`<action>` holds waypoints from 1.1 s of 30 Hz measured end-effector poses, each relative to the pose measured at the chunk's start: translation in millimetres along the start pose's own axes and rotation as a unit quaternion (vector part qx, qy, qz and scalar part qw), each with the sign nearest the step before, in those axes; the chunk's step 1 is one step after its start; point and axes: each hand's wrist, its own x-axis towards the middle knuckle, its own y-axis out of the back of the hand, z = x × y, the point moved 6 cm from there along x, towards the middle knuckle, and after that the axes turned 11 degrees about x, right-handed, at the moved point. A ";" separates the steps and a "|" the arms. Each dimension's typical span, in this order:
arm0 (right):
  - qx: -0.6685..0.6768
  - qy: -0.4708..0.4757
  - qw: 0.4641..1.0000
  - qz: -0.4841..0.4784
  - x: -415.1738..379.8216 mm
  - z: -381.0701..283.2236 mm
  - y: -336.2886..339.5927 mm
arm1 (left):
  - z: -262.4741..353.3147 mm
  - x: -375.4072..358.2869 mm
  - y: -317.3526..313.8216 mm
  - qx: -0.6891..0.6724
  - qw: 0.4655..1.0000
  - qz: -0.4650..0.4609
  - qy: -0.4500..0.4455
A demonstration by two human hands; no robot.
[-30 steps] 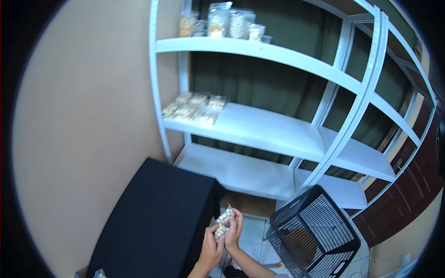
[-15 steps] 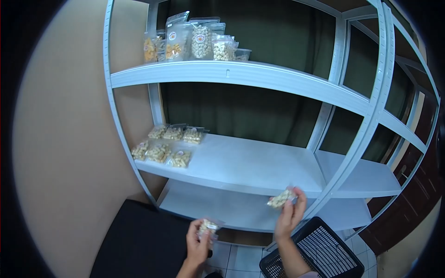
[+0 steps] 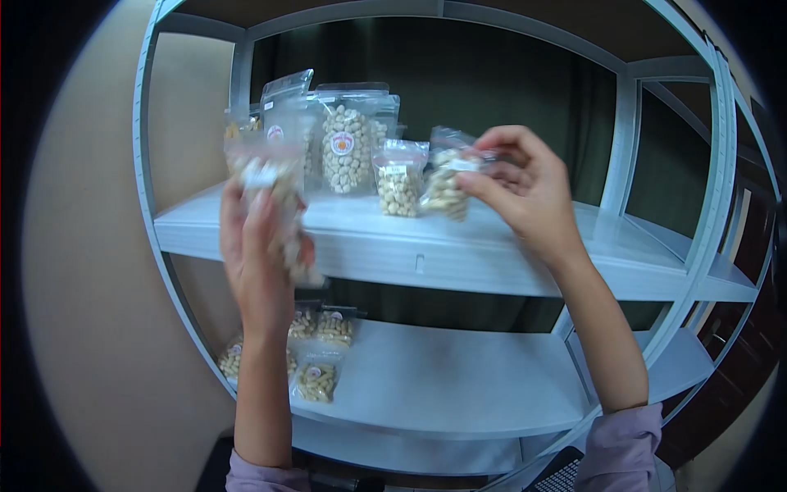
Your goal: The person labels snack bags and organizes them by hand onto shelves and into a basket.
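My right hand (image 3: 529, 184) pinches the top edge of a small clear zip bag of pale nuts (image 3: 444, 187). That bag is at the upper shelf (image 3: 475, 238), just right of a similar small bag (image 3: 399, 182) that stands upright with a white label. My left hand (image 3: 258, 254), smeared by motion, is closed on another bag of pale nuts (image 3: 275, 176) in front of the shelf's left part. Behind it stand larger pouches, one with a round logo sticker (image 3: 344, 152); others are partly hidden by my left hand and its bag.
Several nut bags lie on the left of the lower shelf (image 3: 451, 369), among them a front bag (image 3: 316, 379). A metal upright (image 3: 711, 164) stands at the right. Below it shows part of a black plastic basket (image 3: 559, 474). A dark curtain (image 3: 508, 98) hangs behind the shelves.
Both hands have risen from below the lower shelf to the upper shelf, each still with its bag of nuts. The view has shifted upward and closer to the upper shelf.
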 end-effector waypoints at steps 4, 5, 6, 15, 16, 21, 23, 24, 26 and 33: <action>-0.068 -0.044 0.993 -0.089 27.2 19.4 -27.9 | -22.5 64.8 -42.1 -0.083 0.992 -0.088 0.028; -0.067 -0.043 0.993 -0.087 30.4 21.0 -31.3 | -29.2 72.1 -50.5 -0.128 0.983 -0.124 0.045; -0.064 -0.011 0.993 -0.102 32.2 18.3 -36.3 | -33.0 74.8 -53.8 -0.126 0.983 -0.126 0.044; -0.049 0.029 0.993 -0.105 30.6 31.2 -36.7 | -45.5 73.6 -48.3 -0.099 0.989 -0.081 0.080; -0.081 0.025 0.990 -0.109 31.0 29.4 -35.6 | -45.9 72.8 -46.5 -0.095 0.989 -0.079 0.082; -0.145 0.026 0.983 -0.110 30.6 26.1 -36.9 | -51.1 69.7 -47.9 -0.069 0.984 -0.114 0.120; -0.157 0.035 0.983 -0.093 30.0 25.3 -35.7 | -49.0 68.4 -49.7 -0.059 0.985 -0.106 0.123; -0.155 0.034 0.983 -0.094 29.4 26.3 -36.1 | -49.3 67.7 -49.5 -0.053 0.985 -0.099 0.127; -0.170 0.040 0.981 -0.082 27.9 27.0 -35.3 | -52.6 68.9 -46.3 -0.050 0.985 -0.111 0.126; -0.190 0.041 0.977 -0.090 22.8 23.3 -34.8 | -46.5 64.7 -54.6 -0.019 0.987 -0.100 0.128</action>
